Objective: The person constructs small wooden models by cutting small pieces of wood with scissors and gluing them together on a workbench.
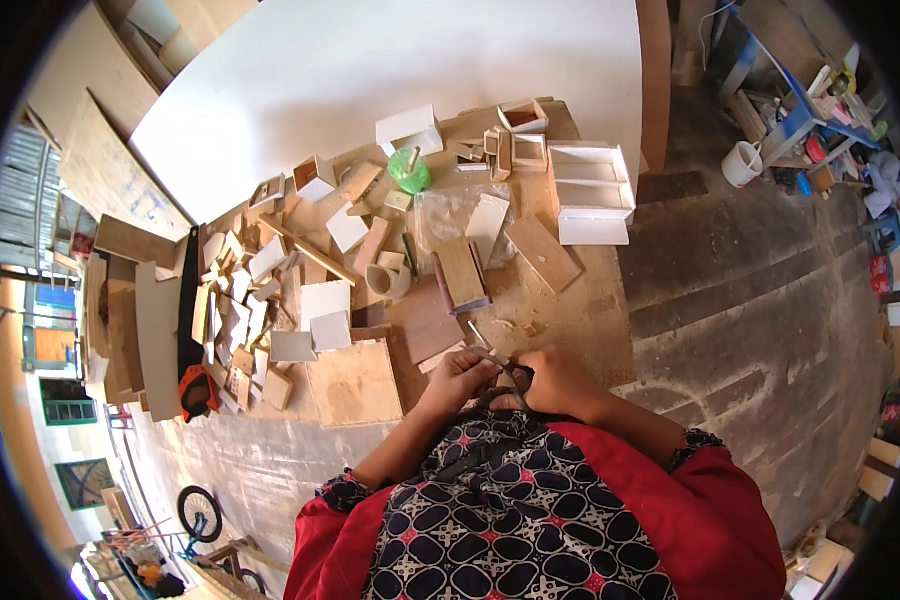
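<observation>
Close to my body, at the table's near edge, both hands are closed around the same small work. My left hand [460, 376] pinches a dark curved strip [491, 354]. My right hand [560, 380] grips the strip's other side, its fingers bent. A small pale wooden piece [506, 380] shows between the hands, partly covered by the fingers; its full shape is hidden. Just beyond them lie a thin light stick [478, 336] and a brown board [425, 322]. Farther off is a wooden block with dark red sides [460, 274].
Wood offcuts [240, 320] heap on the table's left, beside an orange-handled handsaw [196, 390]. A beige cup [382, 280], a green container [408, 172] and a white compartmented box [590, 185] stand farther back. A large white panel [390, 60] rises behind the table.
</observation>
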`<action>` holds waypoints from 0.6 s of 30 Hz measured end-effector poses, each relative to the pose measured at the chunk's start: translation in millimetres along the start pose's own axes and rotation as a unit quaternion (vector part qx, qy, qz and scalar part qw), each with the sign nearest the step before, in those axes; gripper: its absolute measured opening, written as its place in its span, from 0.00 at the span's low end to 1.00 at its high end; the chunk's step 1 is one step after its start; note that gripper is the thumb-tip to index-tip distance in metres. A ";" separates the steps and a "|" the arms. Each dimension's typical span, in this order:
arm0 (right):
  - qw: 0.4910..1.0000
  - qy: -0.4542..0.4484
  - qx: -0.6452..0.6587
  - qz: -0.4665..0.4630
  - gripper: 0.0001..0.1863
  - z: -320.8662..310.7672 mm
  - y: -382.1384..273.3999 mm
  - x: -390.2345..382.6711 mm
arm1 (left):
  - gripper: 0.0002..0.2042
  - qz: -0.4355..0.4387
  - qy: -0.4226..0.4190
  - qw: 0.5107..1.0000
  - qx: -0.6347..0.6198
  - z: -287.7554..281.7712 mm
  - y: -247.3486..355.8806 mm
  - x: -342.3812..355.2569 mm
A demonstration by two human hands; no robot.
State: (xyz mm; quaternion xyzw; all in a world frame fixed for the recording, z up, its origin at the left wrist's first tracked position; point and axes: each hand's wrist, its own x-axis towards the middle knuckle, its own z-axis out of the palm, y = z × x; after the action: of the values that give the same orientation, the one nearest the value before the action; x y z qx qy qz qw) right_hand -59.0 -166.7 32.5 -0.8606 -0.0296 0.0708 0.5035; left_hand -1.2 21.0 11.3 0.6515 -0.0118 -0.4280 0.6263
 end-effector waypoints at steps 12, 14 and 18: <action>0.999 -0.034 -0.042 -0.003 0.27 8.2 33.2 3.6 | 0.09 -0.005 -0.003 0.998 -0.057 -1.7 -14.2 9.8; 0.996 -0.062 -0.070 0.011 0.27 3.4 31.2 5.4 | 0.10 -0.018 0.004 0.998 -0.059 -3.6 -11.6 10.1; 0.991 -0.039 -0.130 -0.008 0.27 -19.2 19.6 7.3 | 0.11 0.016 0.068 0.997 0.039 -11.2 -12.0 9.0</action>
State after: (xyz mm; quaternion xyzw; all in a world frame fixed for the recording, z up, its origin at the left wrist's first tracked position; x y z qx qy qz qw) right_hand -49.3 -191.9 24.0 -0.9151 -0.0649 0.0957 0.3862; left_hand 4.6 27.6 -5.2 0.7027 0.0040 -0.3719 0.6066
